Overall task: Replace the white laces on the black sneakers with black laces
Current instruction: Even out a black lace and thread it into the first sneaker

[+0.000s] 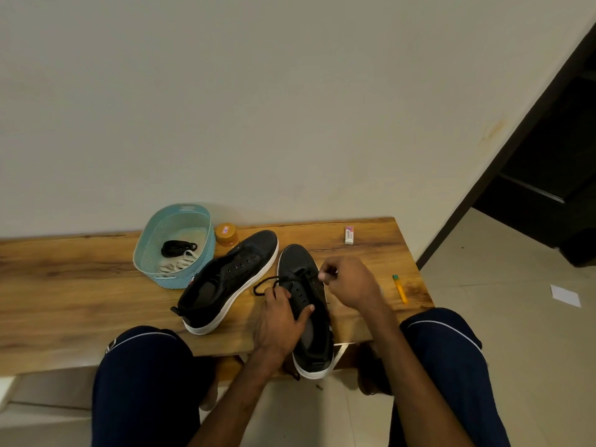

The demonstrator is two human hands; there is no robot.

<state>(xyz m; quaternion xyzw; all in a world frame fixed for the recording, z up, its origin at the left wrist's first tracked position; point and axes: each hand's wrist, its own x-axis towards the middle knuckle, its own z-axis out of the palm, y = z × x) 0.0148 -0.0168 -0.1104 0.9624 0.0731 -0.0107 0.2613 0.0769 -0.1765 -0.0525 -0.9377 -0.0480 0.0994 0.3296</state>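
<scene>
Black lace (266, 283) going into the sneaker (295, 259) at the bench's (64, 285) near edge: left grip (283, 314) clasps it, right grip (350, 282) pinches the lace; next eyelet likely wants steady aim.

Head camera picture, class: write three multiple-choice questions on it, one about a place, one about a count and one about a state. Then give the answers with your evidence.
1. Where do the white laces lie?
A. In the blue basket
B. On the floor
C. In a shoe's eyelets

2. How many sneakers are on the table?
A. One
B. Two
C. Three

3. The sneaker beside the basket is:
A. laced in white
B. laced in black
C. without laces

Answers:
1 A: they lie in the basket next to a black bundle.
2 B: one is by the basket. The left hand grips the other sneaker while the right hand pinches a black lace.
3 C: its eyelets are bare.
</scene>
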